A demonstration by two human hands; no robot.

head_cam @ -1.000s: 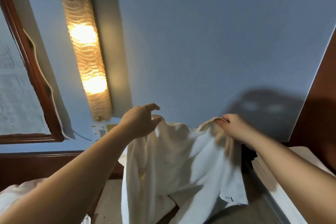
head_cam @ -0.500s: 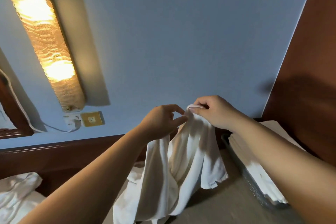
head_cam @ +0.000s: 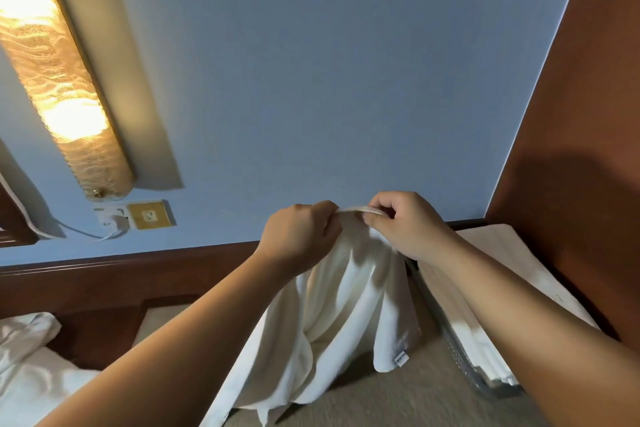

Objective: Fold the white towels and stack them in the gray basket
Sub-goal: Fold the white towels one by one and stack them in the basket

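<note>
A white towel (head_cam: 339,315) hangs in folds in front of me, its lower end trailing onto the beige surface (head_cam: 398,399). My left hand (head_cam: 298,236) and my right hand (head_cam: 405,225) are raised close together and both pinch the towel's top edge between fingers and thumb. At the right stands the gray basket (head_cam: 464,367), with folded white towels (head_cam: 498,274) stacked in it. My right forearm hides part of the basket.
A blue wall rises ahead with a lit wall lamp (head_cam: 59,87) and a wall socket (head_cam: 149,215) at the left. A dark wood panel (head_cam: 571,149) closes off the right side. Crumpled white cloth (head_cam: 31,367) lies at the lower left.
My hands, spread apart holding the towel wide a second ago, have come together at the top edge, so the towel hangs doubled. The view has swung right and down.
</note>
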